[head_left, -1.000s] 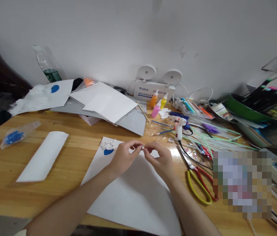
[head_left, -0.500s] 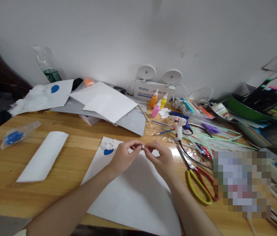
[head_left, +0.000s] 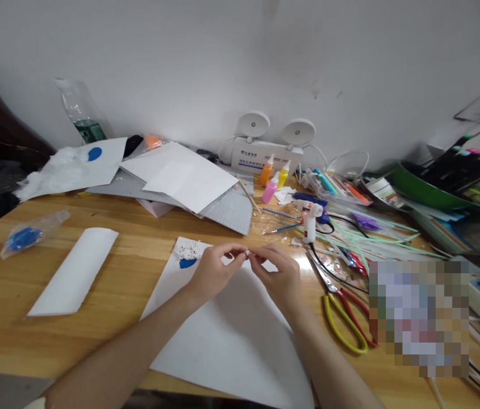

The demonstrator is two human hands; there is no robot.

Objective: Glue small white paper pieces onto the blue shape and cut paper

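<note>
My left hand point(head_left: 214, 271) and my right hand point(head_left: 278, 274) meet fingertip to fingertip above a large white sheet point(head_left: 231, 335) on the wooden table point(head_left: 137, 255). Both pinch the same tiny white piece point(head_left: 247, 255) between thumb and forefinger; it is too small to name. At the sheet's far left corner lies a blue blob point(head_left: 187, 263) with a small heap of white crumbs point(head_left: 187, 249) beside it.
Yellow-handled scissors point(head_left: 342, 318) and a white glue gun point(head_left: 310, 218) lie right of my hands. Small paint bottles point(head_left: 274, 177), straws and pens crowd the right side. A white strip point(head_left: 74, 271), a blue-filled bag point(head_left: 30, 234) and stacked papers point(head_left: 180, 179) lie left and behind.
Hardly anything differs; both hands stay pinched together over the sheet, with only slight finger shifts.
</note>
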